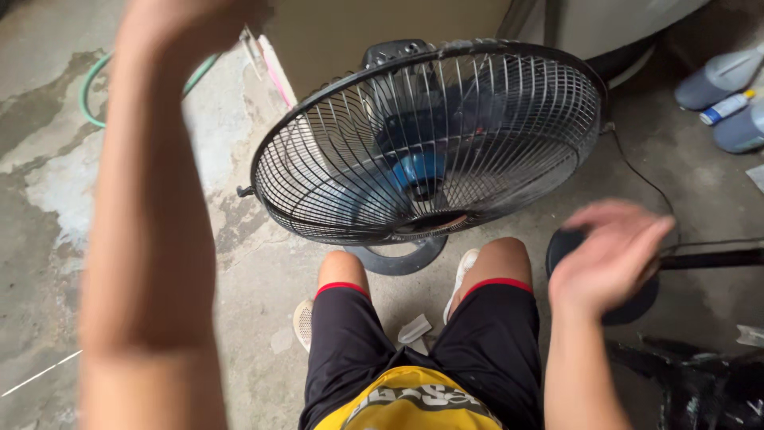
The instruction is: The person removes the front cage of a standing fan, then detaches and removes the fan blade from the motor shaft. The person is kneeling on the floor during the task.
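- My right hand blurred, fingers loosely together, holding nothing, above round black base.
- My left hand raised, cropped; fingers: cannot tell.
- Black-caged fan before my knees.

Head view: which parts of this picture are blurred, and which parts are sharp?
In the head view, the right hand is smeared by motion blur, fingers indistinct; the left hand near the top edge is also soft and partly cut off. The fan with its black wire guard is fairly sharp, as is the concrete floor. Lighting is even, without strong glare.
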